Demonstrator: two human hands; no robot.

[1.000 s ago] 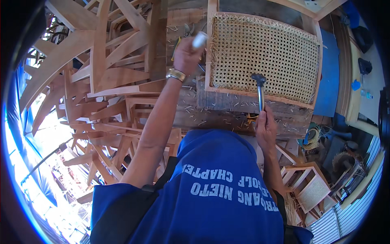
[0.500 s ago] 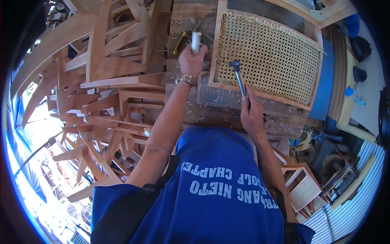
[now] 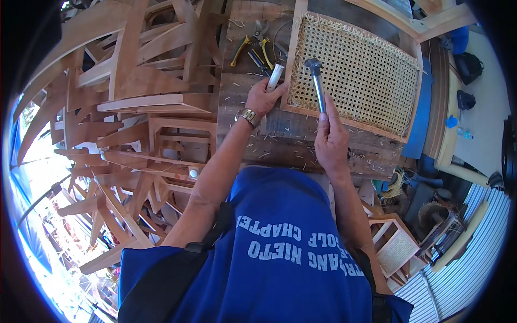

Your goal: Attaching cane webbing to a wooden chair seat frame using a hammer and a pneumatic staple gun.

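Note:
My left hand [image 3: 262, 100], with a watch on its wrist, is closed round a short white cylinder [image 3: 276, 77] that sticks up from the fist, tilted right. Its fingers are beside the lower left corner of a wooden frame [image 3: 346, 124], perhaps touching it. Woven cane webbing [image 3: 355, 75] fills this frame, with frayed strand ends along its edges. In my right hand [image 3: 332, 141] is a hammer [image 3: 318, 91], gripped by the handle, its dark head over the cane's left part. Yellow-handled pruning shears [image 3: 260, 33] lie open beyond my left hand, near a dark tool with yellow parts [image 3: 259, 63].
Cane scraps litter the wooden workbench [image 3: 280, 145]. Wooden chair frames [image 3: 145, 86] crowd the left side. Another wooden frame [image 3: 441, 22] reaches in at the top right. A blue sheet [image 3: 419, 116] lies right of the caned panel; a cane-panelled piece [image 3: 397, 250] stands at lower right.
My left hand has shifted right and slightly nearer, to the frame's corner, and the white cylinder now leans right. The hammer has lifted slightly away from me. The dark-and-yellow tool is now better exposed.

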